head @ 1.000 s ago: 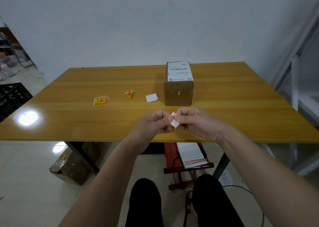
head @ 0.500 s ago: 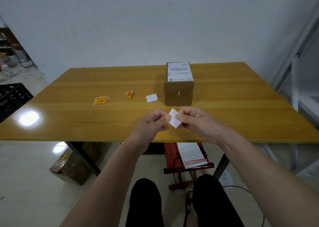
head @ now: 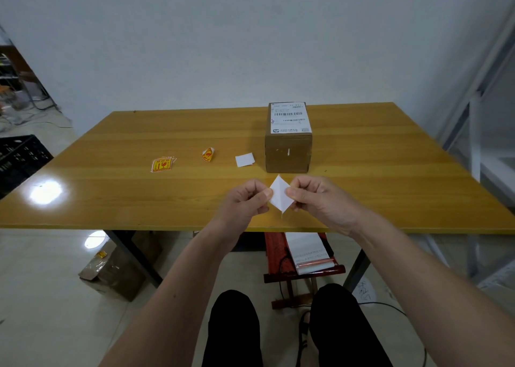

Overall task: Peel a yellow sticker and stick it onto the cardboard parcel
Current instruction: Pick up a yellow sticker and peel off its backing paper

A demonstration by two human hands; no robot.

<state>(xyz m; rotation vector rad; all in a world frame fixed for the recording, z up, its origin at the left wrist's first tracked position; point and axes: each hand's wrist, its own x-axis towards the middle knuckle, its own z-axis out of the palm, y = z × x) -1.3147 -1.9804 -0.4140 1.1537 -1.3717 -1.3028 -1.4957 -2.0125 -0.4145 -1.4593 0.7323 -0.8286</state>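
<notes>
Both hands hold one sticker (head: 280, 194) over the table's near edge; only its white backing side faces me, standing on a corner like a diamond. My left hand (head: 245, 202) pinches its left corner and my right hand (head: 317, 199) pinches its right corner. The cardboard parcel (head: 288, 152) with a white shipping label on top stands just beyond the hands. A small stack of yellow stickers (head: 163, 164) lies at the left of the table. A curled yellow sticker (head: 208, 154) and a loose white backing paper (head: 244, 159) lie between the stack and the parcel.
The wooden table (head: 390, 171) reaches to the wall. Below it stand a red stool with paper on it (head: 303, 255) and a cardboard box (head: 117, 272) on the floor. A black crate (head: 19, 154) sits at the left, a metal frame (head: 473, 115) at the right.
The white sticker piece has turned and opened out between my fingers, from a small folded bit to a full diamond shape. Both hands rose slightly toward the parcel.
</notes>
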